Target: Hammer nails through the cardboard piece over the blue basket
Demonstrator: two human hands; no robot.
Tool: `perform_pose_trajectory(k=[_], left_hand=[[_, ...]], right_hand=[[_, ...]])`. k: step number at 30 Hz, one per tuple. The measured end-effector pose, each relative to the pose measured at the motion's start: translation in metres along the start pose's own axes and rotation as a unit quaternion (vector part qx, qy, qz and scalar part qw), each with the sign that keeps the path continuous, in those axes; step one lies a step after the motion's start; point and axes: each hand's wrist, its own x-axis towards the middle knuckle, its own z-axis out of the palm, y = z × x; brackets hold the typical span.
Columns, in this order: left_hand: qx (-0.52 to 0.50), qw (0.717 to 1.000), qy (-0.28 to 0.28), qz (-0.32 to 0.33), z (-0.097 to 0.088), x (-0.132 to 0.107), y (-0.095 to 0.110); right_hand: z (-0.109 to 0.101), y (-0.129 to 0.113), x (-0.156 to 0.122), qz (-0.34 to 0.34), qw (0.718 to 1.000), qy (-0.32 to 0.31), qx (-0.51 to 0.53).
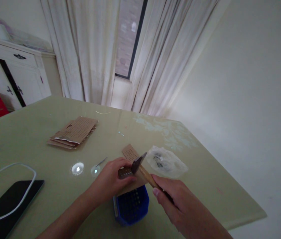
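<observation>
My right hand [172,199] is wrapped round the wooden handle of a hammer [150,177]. Its dark metal head rests close to the fingers of my left hand [113,177]. Between the left thumb and fingers is a brown piece with pale dots [125,173]; its material is hard to tell. Under it lies a tan flat board [137,184], across the far side of a blue plastic basket [130,207]. A small cardboard piece with rows of marks [130,152] lies just beyond my left hand.
Right of the hands lies a clear plastic bag [172,164] with small dark metal pieces. Stacked cardboard [74,132] sits farther left, with a thin metal rod [101,162] nearer. A black tablet [13,205] and white cable [32,186] occupy the near left. A wall borders the table's right side.
</observation>
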Motion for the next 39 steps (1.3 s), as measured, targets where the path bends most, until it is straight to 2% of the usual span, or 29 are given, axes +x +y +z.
perform_pose_trajectory(k=[2, 6, 10, 12, 14, 16, 18, 20, 23, 25, 26, 29, 33, 39], left_hand=[[0.003, 1.000, -0.004, -0.009, 0.000, 0.000, 0.001], [0.029, 0.999, -0.006, -0.022, -0.001, 0.000, 0.001], [0.018, 0.998, -0.018, -0.053, -0.002, 0.000, 0.000], [-0.007, 0.998, -0.027, -0.062, -0.003, -0.001, 0.001], [-0.019, 0.997, -0.031, -0.069, -0.004, -0.003, 0.001], [-0.023, 0.996, -0.036, -0.076, -0.004, -0.006, 0.001], [-0.031, 0.996, -0.042, -0.078, -0.005, -0.008, 0.000], [-0.045, 0.995, -0.042, -0.080, -0.008, -0.009, -0.004], [-0.013, 0.996, -0.011, -0.093, -0.021, -0.004, -0.021], [0.104, 0.988, 0.032, -0.112, -0.034, 0.000, -0.037], [0.188, 0.973, 0.060, -0.122, -0.041, 0.002, -0.046], [0.277, 0.944, 0.092, -0.153, -0.054, 0.004, -0.068], [0.291, 0.940, 0.080, -0.158, -0.054, 0.001, -0.084], [0.277, 0.947, 0.098, -0.134, -0.049, 0.000, -0.086]], right_hand=[[0.004, 0.001, 0.002, -0.009, 1.000, -0.015, 0.002], [0.006, 0.002, 0.005, -0.004, 1.000, 0.017, 0.020], [0.006, 0.006, 0.006, -0.012, 1.000, -0.013, 0.023], [0.005, 0.013, 0.010, 0.011, 0.998, -0.022, 0.054], [0.004, 0.027, 0.021, 0.053, 0.990, -0.017, 0.129], [0.008, 0.045, 0.041, 0.080, 0.971, 0.005, 0.224], [0.017, 0.064, 0.067, 0.063, 0.944, 0.046, 0.319], [0.032, 0.084, 0.094, 0.063, 0.889, 0.080, 0.447], [0.059, 0.108, 0.119, 0.075, 0.855, 0.107, 0.503], [0.073, 0.120, 0.124, 0.088, 0.841, 0.115, 0.522], [0.078, 0.125, 0.124, 0.095, 0.834, 0.117, 0.530], [0.085, 0.136, 0.122, 0.113, 0.819, 0.116, 0.551], [0.087, 0.141, 0.125, 0.126, 0.802, 0.110, 0.573], [0.089, 0.140, 0.124, 0.124, 0.789, 0.106, 0.593]])
